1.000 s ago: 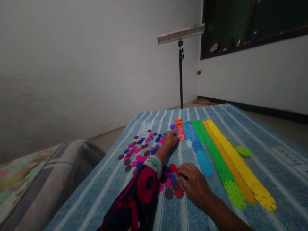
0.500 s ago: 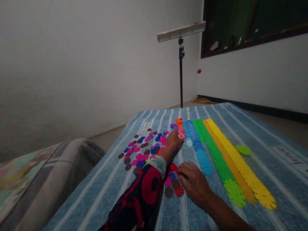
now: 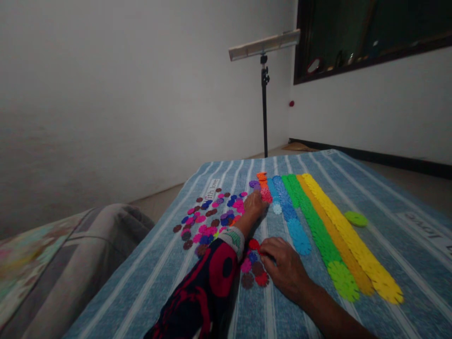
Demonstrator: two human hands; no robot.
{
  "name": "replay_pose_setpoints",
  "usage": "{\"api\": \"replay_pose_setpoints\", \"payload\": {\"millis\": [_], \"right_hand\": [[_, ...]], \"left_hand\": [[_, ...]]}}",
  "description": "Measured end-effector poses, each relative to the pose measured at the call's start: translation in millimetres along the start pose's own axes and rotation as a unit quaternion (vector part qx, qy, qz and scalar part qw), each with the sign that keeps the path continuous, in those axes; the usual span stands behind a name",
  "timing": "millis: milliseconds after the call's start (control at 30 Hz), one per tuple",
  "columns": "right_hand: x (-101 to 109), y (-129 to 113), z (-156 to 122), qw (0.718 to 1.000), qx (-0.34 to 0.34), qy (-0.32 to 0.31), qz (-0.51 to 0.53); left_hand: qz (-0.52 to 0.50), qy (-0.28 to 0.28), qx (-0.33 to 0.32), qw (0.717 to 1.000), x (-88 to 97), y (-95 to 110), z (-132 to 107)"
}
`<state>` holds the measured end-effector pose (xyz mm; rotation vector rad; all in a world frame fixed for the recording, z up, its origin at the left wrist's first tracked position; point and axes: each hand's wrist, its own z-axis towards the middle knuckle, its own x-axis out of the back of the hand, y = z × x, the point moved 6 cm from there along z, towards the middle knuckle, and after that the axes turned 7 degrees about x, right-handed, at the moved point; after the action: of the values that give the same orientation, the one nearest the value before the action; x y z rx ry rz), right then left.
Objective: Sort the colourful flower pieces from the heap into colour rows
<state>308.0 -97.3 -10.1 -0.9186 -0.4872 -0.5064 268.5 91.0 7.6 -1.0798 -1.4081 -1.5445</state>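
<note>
Flat, flower-shaped plastic discs lie on a blue striped cloth (image 3: 388,197). They form long rows: yellow (image 3: 353,240), orange-yellow (image 3: 337,238), green (image 3: 316,230), blue (image 3: 291,214) and a short orange-red row (image 3: 264,186). My left hand (image 3: 254,205) reaches forward with fingers curled, pressing on the near end of the orange-red row. My right hand (image 3: 285,266) rests on the cloth closer to me, fingers bent over a small cluster of red, pink and brown discs (image 3: 254,273); whether it grips one is hidden.
A scatter of pink, purple, blue and brown discs (image 3: 208,219) lies left of my left arm. A lone green disc (image 3: 356,218) sits right of the yellow row. A light stand (image 3: 264,103) rises beyond the cloth. A grey cushion (image 3: 102,245) lies at left.
My left hand has slid a little right along the cloth, from beside the loose discs onto the near end of the orange-red row. My right hand has stayed put.
</note>
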Motion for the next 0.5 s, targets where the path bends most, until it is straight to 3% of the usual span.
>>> {"api": "replay_pose_setpoints", "payload": {"millis": [500], "right_hand": [[0.8,0.2,-0.4,1.0,0.0,-0.003,0.005]], "left_hand": [[0.024,0.014,-0.008,1.0,5.5,-2.9,-4.9]]}}
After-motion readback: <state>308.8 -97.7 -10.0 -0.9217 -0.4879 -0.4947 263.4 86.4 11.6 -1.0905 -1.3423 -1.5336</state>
